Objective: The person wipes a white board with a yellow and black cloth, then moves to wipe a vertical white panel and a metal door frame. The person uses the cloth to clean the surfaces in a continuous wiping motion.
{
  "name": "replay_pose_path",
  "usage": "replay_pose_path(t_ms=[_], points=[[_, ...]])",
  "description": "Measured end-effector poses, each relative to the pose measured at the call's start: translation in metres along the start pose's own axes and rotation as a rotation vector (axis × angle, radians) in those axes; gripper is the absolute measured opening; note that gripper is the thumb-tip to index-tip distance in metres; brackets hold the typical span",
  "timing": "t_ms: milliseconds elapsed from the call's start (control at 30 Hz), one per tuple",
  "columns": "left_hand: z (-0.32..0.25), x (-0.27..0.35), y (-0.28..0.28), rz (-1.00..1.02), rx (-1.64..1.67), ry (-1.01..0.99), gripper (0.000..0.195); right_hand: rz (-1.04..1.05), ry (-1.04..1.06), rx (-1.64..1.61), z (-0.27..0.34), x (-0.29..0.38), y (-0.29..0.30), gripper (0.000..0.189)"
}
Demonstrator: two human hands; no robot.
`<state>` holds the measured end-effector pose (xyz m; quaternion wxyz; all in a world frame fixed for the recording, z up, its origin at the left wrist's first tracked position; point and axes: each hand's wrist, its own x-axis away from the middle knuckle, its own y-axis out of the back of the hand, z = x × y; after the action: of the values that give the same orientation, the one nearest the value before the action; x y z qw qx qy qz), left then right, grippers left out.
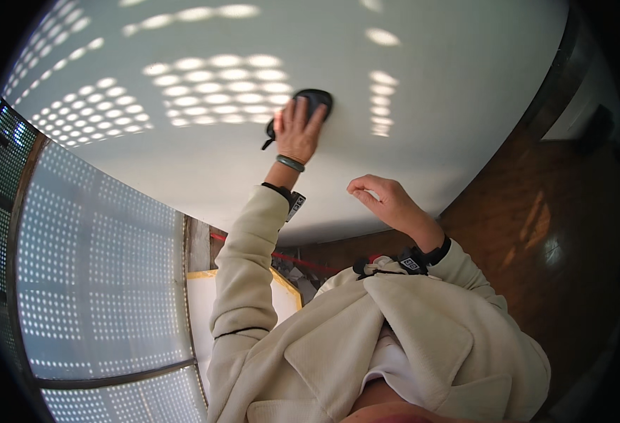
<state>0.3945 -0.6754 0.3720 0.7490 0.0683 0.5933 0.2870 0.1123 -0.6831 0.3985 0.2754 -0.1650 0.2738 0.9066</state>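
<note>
My left hand (298, 132) lies with spread fingers on a black oval pad or pouch (318, 100), pressing it against a broad pale surface (331, 153). A short dark strap or tab pokes out of its lower left side. Whether the fingers grip the black thing or only rest on it is hard to tell. My right hand (381, 193) is to the right and nearer my body, fingers curled loosely together with nothing visible in them, over the lower part of the pale surface. Patches of dotted sunlight fall on that surface.
A dotted translucent screen or window (104, 264) in a dark frame stands at the left. Below the pale surface are a yellow-edged white board (283, 296), a red strip (304, 261) and some scraps. Brown wooden floor (521, 232) shows at the right.
</note>
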Motion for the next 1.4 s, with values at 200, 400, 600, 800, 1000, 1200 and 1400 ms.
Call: replay_pose_path(t_ms=[200, 400, 600, 800, 1000, 1200, 1400], points=[[-0.053, -0.019, -0.011, 0.139, 0.042, -0.278, 0.06, -0.097, -0.05, 0.046, -0.01, 0.009, 0.036, 0.011], [-0.1, -0.106, -0.029, 0.055, -0.013, -0.296, 0.062, -0.17, -0.053, 0.026, -0.025, 0.005, 0.073, 0.013], [-0.14, -0.042, -0.049, 0.255, -0.194, -0.734, 0.06, -0.193, -0.106, -0.015, -0.043, 0.013, 0.101, 0.012], [-0.113, -0.077, -0.034, 0.112, -0.135, -0.459, 0.054, -0.156, -0.102, -0.047, -0.076, 0.007, 0.123, 0.012], [-0.065, -0.176, 0.008, -0.186, -0.08, -0.081, 0.056, -0.125, -0.151, -0.157, -0.08, -0.013, 0.103, 0.013], [-0.008, -0.137, 0.043, -0.265, -0.114, 0.198, 0.059, -0.059, -0.102, -0.117, -0.053, -0.022, 0.068, 0.013], [0.045, -0.111, 0.061, -0.352, -0.065, 0.279, 0.057, -0.051, -0.081, -0.093, -0.032, -0.031, 0.037, 0.012]])
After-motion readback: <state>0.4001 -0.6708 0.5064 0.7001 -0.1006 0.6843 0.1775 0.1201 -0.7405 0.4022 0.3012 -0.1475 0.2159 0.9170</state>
